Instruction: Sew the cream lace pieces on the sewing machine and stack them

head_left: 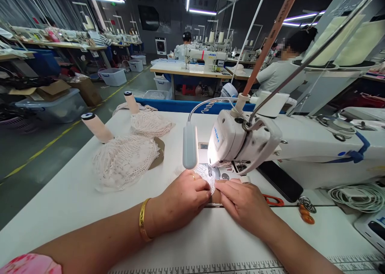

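Observation:
Under the needle of a white sewing machine lies a piece of white lace, lit by a small lamp. My left hand, with a gold bangle at the wrist, is closed on the lace's left side, its fingertips pinching close to the scalloped edge. On the other side my right hand rests with fingers stretched flat, tips touching a tan piece beside the lace edge. Part of the lace is hidden behind my left hand and the machine head.
Lace pieces and two thread cones sit on the table's left. Right of the needle are a black phone, orange-handled thread snips and a keyring. A ruler tape runs along the front edge. Co-workers sit farther back.

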### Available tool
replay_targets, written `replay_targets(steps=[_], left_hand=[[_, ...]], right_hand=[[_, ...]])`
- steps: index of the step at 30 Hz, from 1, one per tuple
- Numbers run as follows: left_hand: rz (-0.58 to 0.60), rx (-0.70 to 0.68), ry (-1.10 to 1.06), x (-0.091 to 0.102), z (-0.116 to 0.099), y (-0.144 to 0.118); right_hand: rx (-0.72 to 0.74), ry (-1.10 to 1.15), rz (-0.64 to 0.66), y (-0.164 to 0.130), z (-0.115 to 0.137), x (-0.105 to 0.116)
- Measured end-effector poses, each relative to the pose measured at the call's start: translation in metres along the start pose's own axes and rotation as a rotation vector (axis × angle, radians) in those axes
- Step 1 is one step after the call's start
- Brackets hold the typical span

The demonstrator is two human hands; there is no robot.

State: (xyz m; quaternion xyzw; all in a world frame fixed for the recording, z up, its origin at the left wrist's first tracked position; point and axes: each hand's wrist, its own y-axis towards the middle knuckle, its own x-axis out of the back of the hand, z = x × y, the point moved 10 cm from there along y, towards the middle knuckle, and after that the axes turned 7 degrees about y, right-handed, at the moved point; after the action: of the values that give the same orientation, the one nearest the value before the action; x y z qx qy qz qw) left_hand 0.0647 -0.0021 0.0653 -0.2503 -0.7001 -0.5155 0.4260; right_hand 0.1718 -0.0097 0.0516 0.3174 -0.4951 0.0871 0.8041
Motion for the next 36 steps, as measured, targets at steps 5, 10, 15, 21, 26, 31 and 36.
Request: replay_targets(steps=[5,10,15,21,26,31,36], left_hand=[[0.004,0.007,0.008,0.000,0.005,0.002],[0.001,0.017,0.035,0.000,0.008,0.003],[0.029,0.009,0.035,-0.002,0.007,0.001],[0.045,0.005,0.046,-0.004,0.007,-0.001],[0.016,0.001,0.039,-0.004,0.009,0.000],[0.001,0.001,0.062,-0.005,0.014,0.002],[-0.010,-0.005,0.104,-0.005,0.017,0.005]], right_hand=[[0.005,-0.059,-0.046,0.000,-0.003,0.001],[-0.010,-0.068,-0.032,0.001,-0.007,-0.003],[0.039,-0.017,-0.022,0.000,0.000,-0.004],[0.035,-0.003,-0.040,-0.001,0.001,-0.003],[0.033,-0.013,-0.051,0.001,-0.001,-0.002],[-0.003,-0.041,-0.045,0.003,-0.006,-0.005],[-0.069,-0.049,-0.009,0.004,-0.013,-0.011]])
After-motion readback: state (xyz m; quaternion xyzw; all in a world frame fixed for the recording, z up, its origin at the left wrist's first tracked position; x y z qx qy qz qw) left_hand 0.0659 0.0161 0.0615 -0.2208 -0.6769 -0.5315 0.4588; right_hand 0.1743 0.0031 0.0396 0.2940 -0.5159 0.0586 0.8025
